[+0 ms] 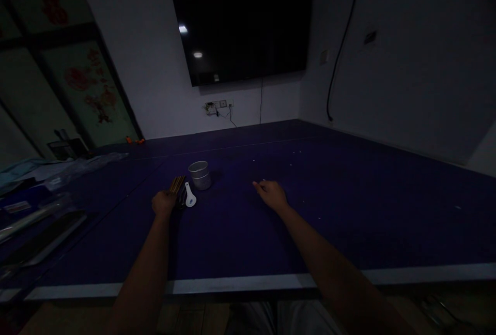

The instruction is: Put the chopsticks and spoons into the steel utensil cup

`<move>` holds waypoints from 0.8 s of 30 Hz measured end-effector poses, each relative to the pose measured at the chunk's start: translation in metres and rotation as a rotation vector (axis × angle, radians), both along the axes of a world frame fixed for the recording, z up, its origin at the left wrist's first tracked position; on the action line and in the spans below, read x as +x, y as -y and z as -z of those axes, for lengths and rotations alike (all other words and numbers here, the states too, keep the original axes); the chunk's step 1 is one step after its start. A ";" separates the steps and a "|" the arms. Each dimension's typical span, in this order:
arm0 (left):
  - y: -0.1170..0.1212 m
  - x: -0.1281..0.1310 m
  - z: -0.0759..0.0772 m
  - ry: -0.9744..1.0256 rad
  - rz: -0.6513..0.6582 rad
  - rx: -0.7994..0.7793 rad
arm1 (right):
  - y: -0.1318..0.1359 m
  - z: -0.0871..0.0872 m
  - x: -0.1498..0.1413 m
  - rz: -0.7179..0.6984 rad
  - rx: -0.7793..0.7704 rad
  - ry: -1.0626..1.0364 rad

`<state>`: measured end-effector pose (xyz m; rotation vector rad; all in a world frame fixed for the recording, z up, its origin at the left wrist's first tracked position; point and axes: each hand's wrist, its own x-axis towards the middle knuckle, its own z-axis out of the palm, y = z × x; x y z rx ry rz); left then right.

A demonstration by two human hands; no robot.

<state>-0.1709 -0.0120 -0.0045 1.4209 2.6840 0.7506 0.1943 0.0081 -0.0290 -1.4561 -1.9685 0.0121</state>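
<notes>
Bare arms (329, 257) are closest, reaching over a big purple-blue table (240, 231). On the left, the left hand (163, 203) is at the near end of a bunch of thin brown sticks (177, 185); it is too dark to tell if the fingers grip them. A white spoon with a small blue mark (190, 198) lies just right of the sticks, and a round silver metal cup (200, 176) stands upright just past it. If the left hand pushes right, the sticks could roll and knock the spoon, or bump the cup over. A loose grip could let them spread out. The right hand (273, 194), well apart on the right, has its fingers curled; I cannot tell if it holds anything. Sweeping it far could scatter the tiny white bits (291, 164).
</notes>
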 end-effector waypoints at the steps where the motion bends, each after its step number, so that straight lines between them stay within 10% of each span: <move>1: -0.001 -0.001 0.001 -0.001 0.006 0.009 | 0.000 0.000 0.000 0.000 0.001 0.004; 24: 0.000 -0.011 0.001 0.142 -0.009 0.067 | -0.001 0.002 0.000 0.001 -0.003 0.034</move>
